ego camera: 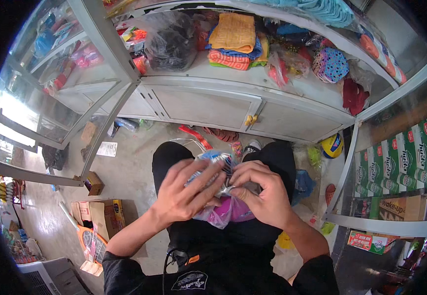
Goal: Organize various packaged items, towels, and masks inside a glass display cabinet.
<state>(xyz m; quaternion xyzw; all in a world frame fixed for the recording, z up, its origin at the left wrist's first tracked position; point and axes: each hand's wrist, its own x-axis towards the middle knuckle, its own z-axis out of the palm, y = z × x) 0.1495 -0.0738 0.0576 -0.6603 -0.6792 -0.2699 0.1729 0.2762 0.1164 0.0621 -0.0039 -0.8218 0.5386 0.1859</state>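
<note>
My left hand (189, 184) and my right hand (259, 186) meet over my lap on a clear plastic bag (219, 221). Magenta contents press against the film in its lower part, and the part between my fingers is crumpled. Under my left fingers sits a bundle in clear plastic with blue and striped patterning (213, 158); its exact kind cannot be made out. My right thumb and fingers pinch the bag's gathered film. My left fingers spread across the bundle and hide much of it.
Ahead stands a white cabinet (206, 103) with its glass doors swung out on both sides. Its shelf holds folded towels (233, 33) and a black bundle in plastic (171, 44). Floor items include an orange electric swatter (91, 241), a cardboard box (100, 217) and a ball (332, 145).
</note>
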